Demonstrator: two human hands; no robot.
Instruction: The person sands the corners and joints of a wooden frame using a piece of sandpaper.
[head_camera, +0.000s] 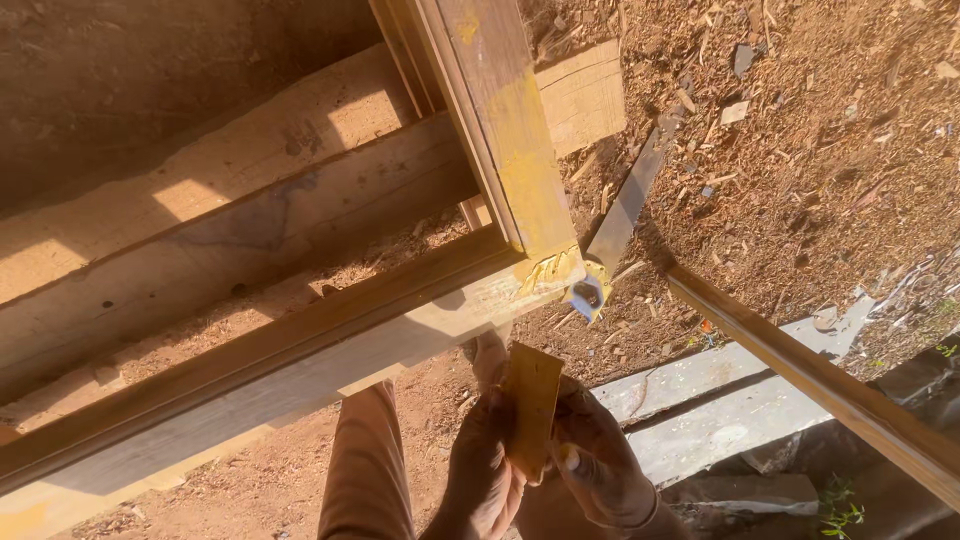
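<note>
Two hands grip one small wooden piece (531, 405) below the wooden frame (300, 320): left hand (485, 470) clasps its left edge, right hand (600, 465) pinches its right. Overhead, the glue-smeared frame corner (545, 265); rightward, a saw blade (630, 200), loose moulding strip (810, 375), concrete slabs (720, 410).

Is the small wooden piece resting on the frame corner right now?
No, both hands, left hand and right hand, hold the small wooden piece below the frame corner.
</note>
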